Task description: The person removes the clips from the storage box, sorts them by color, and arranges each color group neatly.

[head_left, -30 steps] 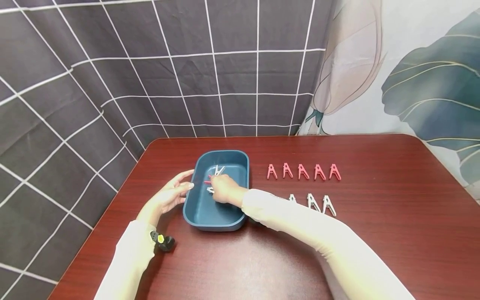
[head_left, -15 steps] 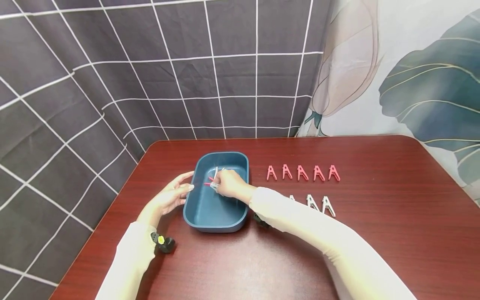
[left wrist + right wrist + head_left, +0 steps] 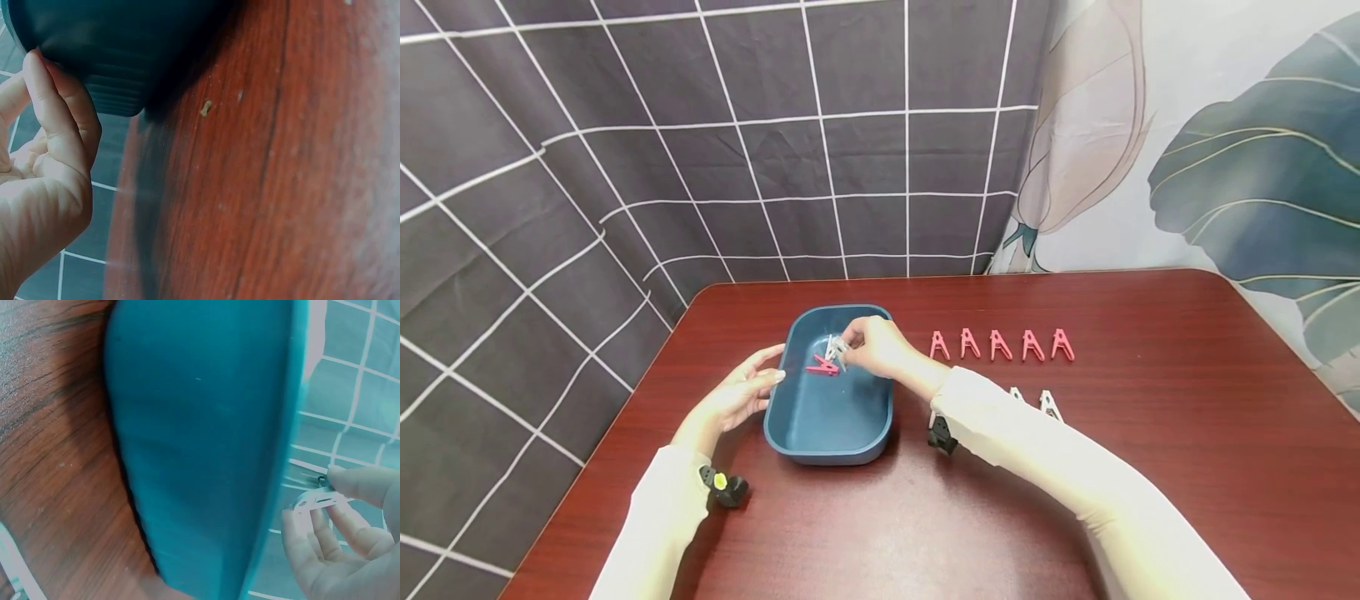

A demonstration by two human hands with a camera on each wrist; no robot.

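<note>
right hand fingers pinch white clip over blue tray | left hand fingers relaxed, touching tray wall | tabletop

Right hand raised from tray with white clip

Right hand shifted from tray floor, centre-left of frame, up and right toward the far rim of the blue tray, now pinching a white clip lifted clear. Pink clip uncovered on tray floor. Sleeve now covering more of the white clips on the table.
</note>
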